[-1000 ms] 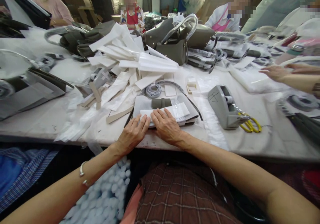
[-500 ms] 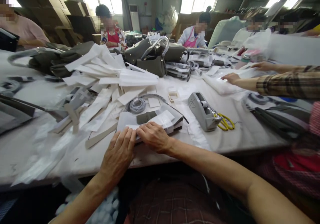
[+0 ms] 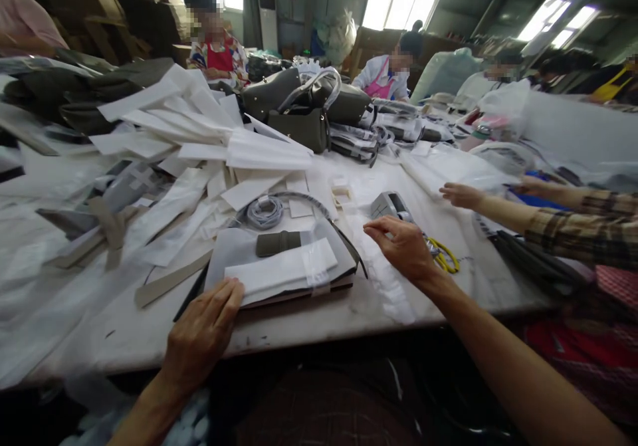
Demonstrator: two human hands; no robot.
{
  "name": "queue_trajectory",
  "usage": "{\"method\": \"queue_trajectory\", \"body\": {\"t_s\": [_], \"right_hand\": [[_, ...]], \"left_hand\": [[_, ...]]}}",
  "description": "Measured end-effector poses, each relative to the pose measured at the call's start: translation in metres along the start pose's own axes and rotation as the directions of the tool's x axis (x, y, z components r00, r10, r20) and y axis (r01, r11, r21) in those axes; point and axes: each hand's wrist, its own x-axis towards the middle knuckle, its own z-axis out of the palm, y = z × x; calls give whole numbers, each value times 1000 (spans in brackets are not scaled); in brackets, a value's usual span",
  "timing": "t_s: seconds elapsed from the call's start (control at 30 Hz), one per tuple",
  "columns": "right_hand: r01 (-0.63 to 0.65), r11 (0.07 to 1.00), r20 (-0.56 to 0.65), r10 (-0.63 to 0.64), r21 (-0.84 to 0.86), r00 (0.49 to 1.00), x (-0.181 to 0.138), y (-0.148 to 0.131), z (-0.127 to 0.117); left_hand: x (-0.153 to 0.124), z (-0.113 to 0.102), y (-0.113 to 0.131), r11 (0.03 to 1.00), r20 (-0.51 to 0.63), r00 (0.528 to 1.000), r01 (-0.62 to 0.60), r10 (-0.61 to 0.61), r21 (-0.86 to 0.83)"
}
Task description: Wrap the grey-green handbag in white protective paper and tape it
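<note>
A flat dark handbag [image 3: 343, 254], partly covered with white wrapping sheet, lies in front of me. On it sit a dark olive strap piece [image 3: 278, 243] and a folded white paper strip [image 3: 284, 268] with clear tape [image 3: 316, 263] across its right end. My left hand [image 3: 207, 320] rests at the bag's near left corner, its fingers laid out on the strip's end. Off the bag, my right hand [image 3: 401, 250] hovers before the grey tape dispenser [image 3: 385, 205], partly hiding it. Its thumb and forefinger are drawn together; anything between them cannot be made out.
A wrapped coil of strap [image 3: 264, 212] lies behind the bag. Loose white paper strips [image 3: 269, 150] are heaped to the left. Yellow-handled scissors [image 3: 443, 256] lie by the dispenser. At right, a co-worker's hands [image 3: 463, 197] work over plastic. Dark handbags [image 3: 299, 127] are piled farther back.
My right hand has left the bag and moved right to the tape dispenser. My left hand has shifted left to the bag's corner, so the paper strip now shows. The view has tilted slightly.
</note>
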Motion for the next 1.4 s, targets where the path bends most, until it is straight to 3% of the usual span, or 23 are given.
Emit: {"method": "queue_trajectory", "body": {"t_s": [0.1,0.17,0.27,0.37,0.63,0.7,0.77,0.83,0.9,0.93,0.97,1.0,1.07,1.1,1.13,1.17,1.23,1.3,1.37,1.4], "right_hand": [[-130,952,250,202,-277,947,-2,31,11],[-152,915,323,282,-374,903,-6,43,27],[-178,897,333,326,-405,885,-8,53,45],[-203,884,326,356,-421,876,-7,56,47],[-223,882,223,336,-415,915,-6,48,17],[-263,914,158,323,-309,933,-4,45,3],[-310,948,161,318,-68,935,-1,36,-13],[-318,925,263,261,208,929,2,15,-29],[-297,864,415,115,406,903,4,-19,-40],[-296,831,499,26,470,866,3,-39,-43],[-318,794,606,-78,518,792,0,-60,-44],[-367,745,712,-202,557,672,-5,-81,-42],[-566,596,821,-453,569,348,-20,-122,-28],[-688,518,813,-552,508,185,-28,-139,-18],[-782,454,773,-632,427,55,-37,-154,-6],[-836,416,716,-697,357,-40,-43,-166,6],[-872,406,621,-766,273,-162,-45,-180,29],[-839,488,616,-744,240,-257,-27,-182,43],[-733,628,729,-626,261,-276,8,-176,49],[-647,698,819,-539,305,-195,30,-171,51]], "left_hand": [[0,2,0,1000,-10,1000,2,-2,-13],[-1,4,1,1000,-12,1000,3,-3,-18],[-2,6,2,1000,-16,1000,8,-8,-17],[-2,6,3,1000,-20,1000,17,-17,-6],[-5,6,5,999,-27,999,37,-38,-32],[-8,7,5,998,-22,999,48,-49,-45],[-9,8,5,997,-20,998,61,-63,-50],[-10,8,6,996,-17,997,73,-74,-49],[-10,8,8,995,-14,996,82,-82,-54],[-10,7,8,995,-12,996,86,-86,-59],[-11,7,9,994,-13,996,89,-90,-64],[-11,8,9,993,-12,995,94,-94,-66],[-13,9,10,992,-5,994,104,-105,-68],[-14,11,10,990,-1,993,117,-117,-73],[-15,12,10,988,-5,992,129,-130,-81],[-16,13,11,986,-14,989,142,-144,-91],[-17,14,12,982,-36,987,153,-158,-110],[-17,14,12,982,-50,987,147,-154,-121],[-17,14,12,982,-61,988,133,-142,-134],[-18,14,12,981,-73,988,127,-138,-147]]}}
